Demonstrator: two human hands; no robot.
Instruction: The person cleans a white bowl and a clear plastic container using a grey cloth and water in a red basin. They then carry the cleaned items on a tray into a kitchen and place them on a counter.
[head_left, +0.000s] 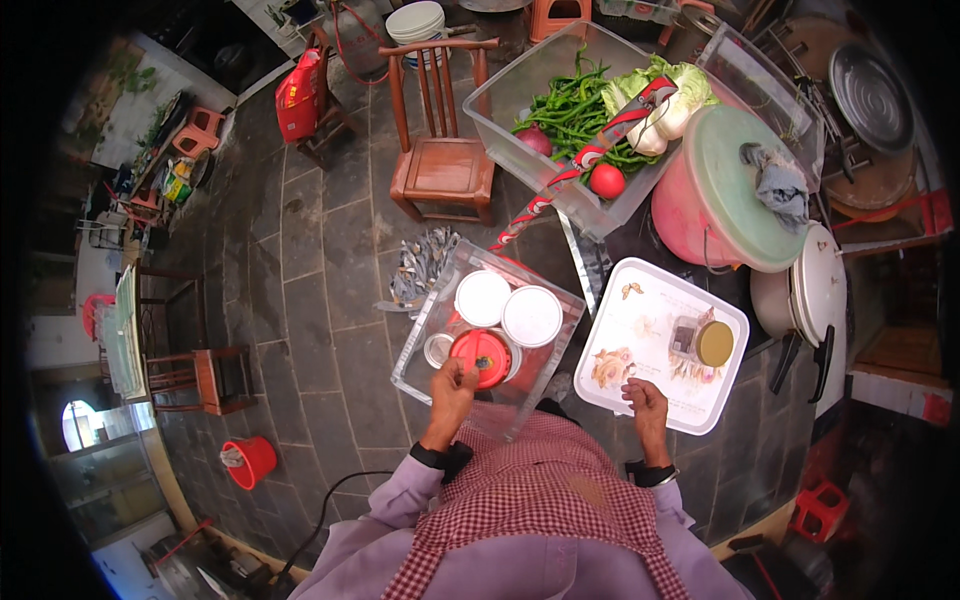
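Observation:
My left hand (454, 390) has its fingers on the red handle of a red-lidded jar (491, 358). The jar stands in a clear plastic bin (412, 367) in front of me. Beside it in the bin are two white-lidded tubs (483, 298) and a small clear jar (438, 349). Over the near rim of a white flower-printed tray (630, 300) is my right hand (649, 409), its fingers loosely bent and nothing visible in them. A gold-lidded jar (715, 343) and a small clear container (683, 335) rest on the tray.
A larger clear bin (517, 161) holds green peppers (570, 105), cabbage, a tomato and an onion. Right of it stand a lidded pink bucket (690, 202) and a pressure cooker (810, 285). A wooden chair (442, 169) and a red bucket (251, 463) are on the tiled floor.

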